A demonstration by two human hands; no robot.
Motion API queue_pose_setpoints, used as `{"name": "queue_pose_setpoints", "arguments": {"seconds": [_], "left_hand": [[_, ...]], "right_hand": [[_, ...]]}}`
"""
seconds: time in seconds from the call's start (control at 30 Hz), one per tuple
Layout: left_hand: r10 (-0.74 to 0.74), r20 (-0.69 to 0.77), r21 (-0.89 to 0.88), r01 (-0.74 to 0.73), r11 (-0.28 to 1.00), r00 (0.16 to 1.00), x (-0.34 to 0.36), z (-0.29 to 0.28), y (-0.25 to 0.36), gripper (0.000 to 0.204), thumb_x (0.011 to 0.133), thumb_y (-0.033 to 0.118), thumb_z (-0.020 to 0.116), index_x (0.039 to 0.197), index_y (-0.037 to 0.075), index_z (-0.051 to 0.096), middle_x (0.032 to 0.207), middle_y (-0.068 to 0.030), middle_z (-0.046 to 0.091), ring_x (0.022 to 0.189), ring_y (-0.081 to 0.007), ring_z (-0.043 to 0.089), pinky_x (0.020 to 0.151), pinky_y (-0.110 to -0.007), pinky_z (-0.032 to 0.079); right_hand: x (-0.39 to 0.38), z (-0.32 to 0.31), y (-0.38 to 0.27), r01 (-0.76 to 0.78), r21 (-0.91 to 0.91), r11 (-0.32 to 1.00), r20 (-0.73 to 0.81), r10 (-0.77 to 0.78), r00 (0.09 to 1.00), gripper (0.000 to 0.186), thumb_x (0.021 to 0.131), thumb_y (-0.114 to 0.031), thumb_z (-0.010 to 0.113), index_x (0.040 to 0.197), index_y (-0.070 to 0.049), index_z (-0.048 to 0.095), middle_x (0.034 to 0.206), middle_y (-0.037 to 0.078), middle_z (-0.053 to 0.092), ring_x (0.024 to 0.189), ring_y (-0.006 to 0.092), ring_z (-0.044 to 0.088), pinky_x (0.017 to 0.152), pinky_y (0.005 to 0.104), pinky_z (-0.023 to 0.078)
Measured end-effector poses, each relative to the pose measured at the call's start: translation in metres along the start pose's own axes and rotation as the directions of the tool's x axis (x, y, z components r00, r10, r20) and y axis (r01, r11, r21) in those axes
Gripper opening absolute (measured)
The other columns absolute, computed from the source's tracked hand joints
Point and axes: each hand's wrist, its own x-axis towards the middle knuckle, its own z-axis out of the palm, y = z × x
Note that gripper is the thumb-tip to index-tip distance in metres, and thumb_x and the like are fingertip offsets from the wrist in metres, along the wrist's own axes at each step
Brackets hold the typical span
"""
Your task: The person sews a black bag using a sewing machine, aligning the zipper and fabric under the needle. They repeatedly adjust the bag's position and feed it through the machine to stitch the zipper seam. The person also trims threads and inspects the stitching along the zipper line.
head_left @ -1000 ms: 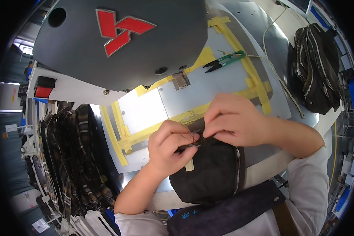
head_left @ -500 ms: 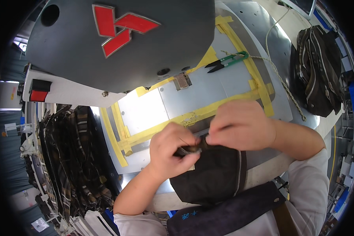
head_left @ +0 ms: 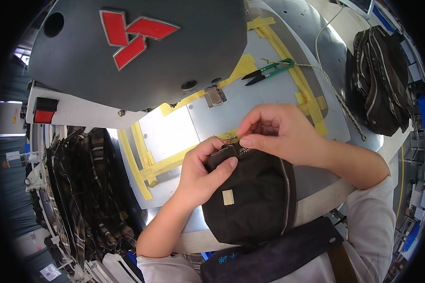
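Observation:
A dark brown fabric bag (head_left: 250, 198) with metal zippers lies at the table's near edge, a small pale label on its face. My left hand (head_left: 200, 177) is closed around its upper left edge, thumb on top and fingers behind. At that edge, beside the end of a zipper, loose dark threads (head_left: 229, 139) stick out. My right hand (head_left: 281, 134) pinches these threads between thumb and forefinger, close against the bag; the other fingers are curled. Beyond the hands, green-handled thread snips (head_left: 271, 71) rest on the metal plate.
A grey machine head (head_left: 141, 52) with a red emblem overhangs the back left. Yellow tape (head_left: 311, 89) borders the metal work plate (head_left: 226, 113). Plaid fabric pieces (head_left: 89, 188) hang at left. More zippered dark bags (head_left: 382, 80) lie at right, beside a cord (head_left: 337, 96).
My hands have eased slightly apart, uncovering the bag's zipper end, the threads and the pale label. The right hand has risen a little; the view has shifted slightly.

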Motion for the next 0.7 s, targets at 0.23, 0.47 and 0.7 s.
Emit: {"name": "queue_pose_setpoints", "arguments": {"seconds": [0.23,0.47,0.7], "left_hand": [[0.083,-0.051,-0.037,-0.085,0.996,0.995,0.0,0.005,-0.003,0.011,0.091,0.008,0.066,0.098,0.003,0.058,0.089,0.0026,0.059,0.082,-0.0033,0.048,0.074,-0.019,0.04],[0.175,-0.139,-0.003,-0.177,0.984,0.975,-0.002,0.009,-0.008,0.011,0.092,0.007,0.065,0.093,0.004,0.054,0.084,0.005,0.052,0.075,-0.0039,0.042,0.068,-0.019,0.037],[0.146,-0.124,-0.053,-0.153,0.987,0.982,-0.009,0.011,-0.011,0.011,0.092,0.005,0.063,0.093,0.006,0.052,0.091,0.0037,0.052,0.081,-0.0043,0.044,0.074,-0.02,0.037]], "right_hand": [[-0.002,0.005,0.003,0.105,-0.095,0.99,0.013,-0.104,0.994,0.014,0.081,-0.007,0.071,0.093,-0.004,0.063,0.089,0.005,0.066,0.079,0.014,0.062,0.073,0.0273,0.052],[-0.005,0.004,0.001,0.126,-0.029,0.992,0.026,-0.126,0.992,0.012,0.081,-0.003,0.07,0.09,-0.004,0.062,0.088,0.003,0.064,0.08,0.0109,0.061,0.076,0.0261,0.051],[-0.002,-0.006,-0.004,-0.034,0.075,0.997,0.098,0.027,0.995,0.019,0.081,-0.001,0.072,0.093,-0.004,0.058,0.089,0.0,0.059,0.084,0.0064,0.058,0.072,0.0229,0.047]]}}
